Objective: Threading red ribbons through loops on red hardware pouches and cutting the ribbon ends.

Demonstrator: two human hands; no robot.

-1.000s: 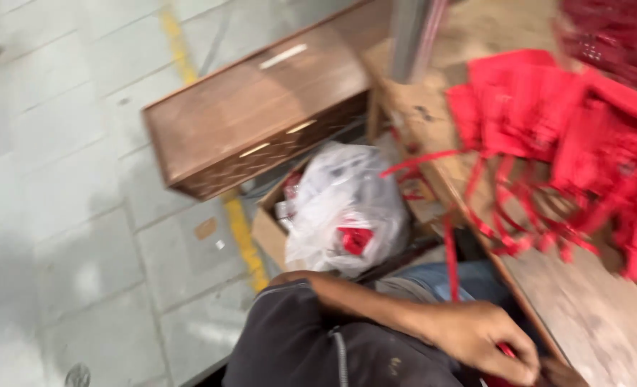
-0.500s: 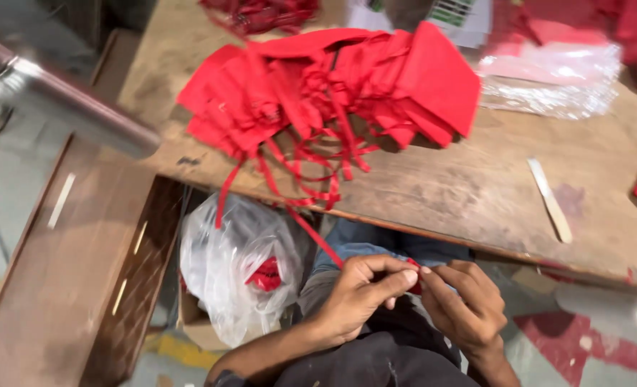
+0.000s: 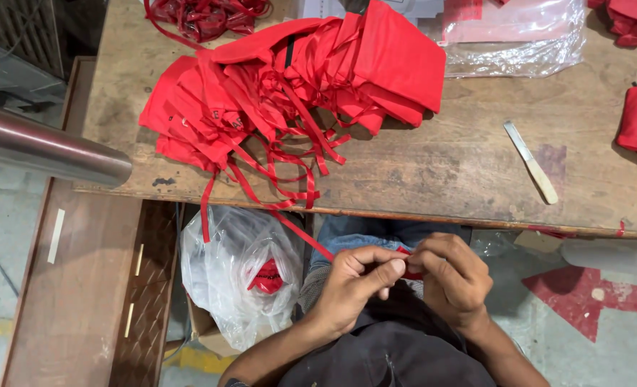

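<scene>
Over my lap, my left hand (image 3: pixel 354 283) and my right hand (image 3: pixel 451 279) meet, both pinching the end of a red ribbon (image 3: pixel 300 233). The ribbon runs up and left to a heap of red fabric pieces (image 3: pixel 297 86) with many loose ribbons, lying on the wooden table (image 3: pixel 447 179). Only a small bit of red shows between my fingers.
A small knife with a pale handle (image 3: pixel 532 162) lies on the table to the right. Clear plastic packets (image 3: pixel 512 36) sit at the back. A clear plastic bag (image 3: pixel 243 276) with red scraps hangs below the table edge. A metal tube (image 3: pixel 46 147) and a brown board (image 3: pixel 74 301) are at the left.
The view swung from the floor and bag to straight over the table. My hands have come together on the ribbon end in front of my lap.
</scene>
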